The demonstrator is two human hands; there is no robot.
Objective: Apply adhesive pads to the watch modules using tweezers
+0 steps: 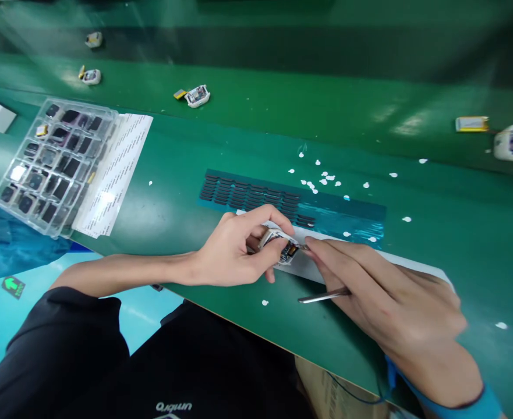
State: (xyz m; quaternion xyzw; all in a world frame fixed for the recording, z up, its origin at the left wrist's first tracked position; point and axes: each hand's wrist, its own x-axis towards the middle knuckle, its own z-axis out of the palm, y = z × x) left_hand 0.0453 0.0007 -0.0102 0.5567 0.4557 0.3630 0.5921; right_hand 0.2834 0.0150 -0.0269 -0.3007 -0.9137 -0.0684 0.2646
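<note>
A small white device housing (pixel 278 237) with its electronics exposed is held between the fingers and thumb of my left hand (pixel 243 247). At the right edge of that housing are the pinched fingertips of my right hand (pixel 370 285), with a small metal tip at its opening. A metal tool (pixel 324 296) sticks out to the left from under my right hand; I take it to be tweezers, partly hidden by the fingers. Beneath both hands lies a white strip (pixel 308 269). Just beyond them is a blue film sheet (pixel 341 218) with rows of black strips.
A compartment box (pixel 33 218) of parts and a printed white sheet (pixel 123 169) are at the left. Open housings with yellow batteries (pixel 197 96) (pixel 471 124) lie farther back. Small white stickers (pixel 407 219) are scattered over the green table (pixel 173 163).
</note>
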